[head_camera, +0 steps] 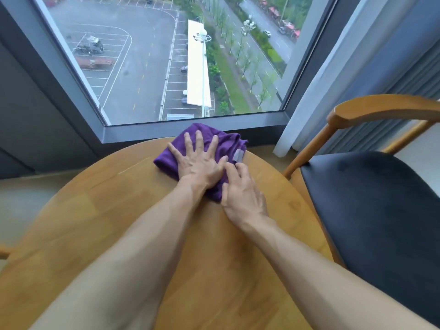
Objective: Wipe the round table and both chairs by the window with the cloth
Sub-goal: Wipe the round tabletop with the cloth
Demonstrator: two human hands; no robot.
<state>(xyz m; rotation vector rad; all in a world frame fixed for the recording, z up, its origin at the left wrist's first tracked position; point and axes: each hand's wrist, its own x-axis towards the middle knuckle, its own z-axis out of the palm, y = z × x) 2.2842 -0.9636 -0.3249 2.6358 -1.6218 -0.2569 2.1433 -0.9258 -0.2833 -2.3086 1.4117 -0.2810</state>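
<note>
Right now the purple cloth (221, 148) lies bunched on the far part of the round table (100, 210), near the rim that faces the window (147, 67), and both hands are on it. The left hand (197, 160) lies flat on top with its fingers straight and spread, pointing toward the glass, so the cloth sits directly under that palm and sticks out past the fingertips and to either side. The right hand (242, 194) is just beside it, nearer the body, its fingers bent a little and resting on the near right edge of the cloth; I cannot tell whether they pinch the fabric or only touch it. The cloth's longer side seems to run from the far left toward the near right, roughly across the line of the left forearm. Most of the unwiped-looking tabletop lies back toward the body from the hands, so a pulling sweep would likely come next, with the left hand better placed to drive it. To the right of the right hand stands a chair (371, 198) with a dark seat and wooden arm, well apart from the cloth. A small grey label (238, 155) is sewn on the cloth just beyond the right fingertips; no writing on it can be read.
</note>
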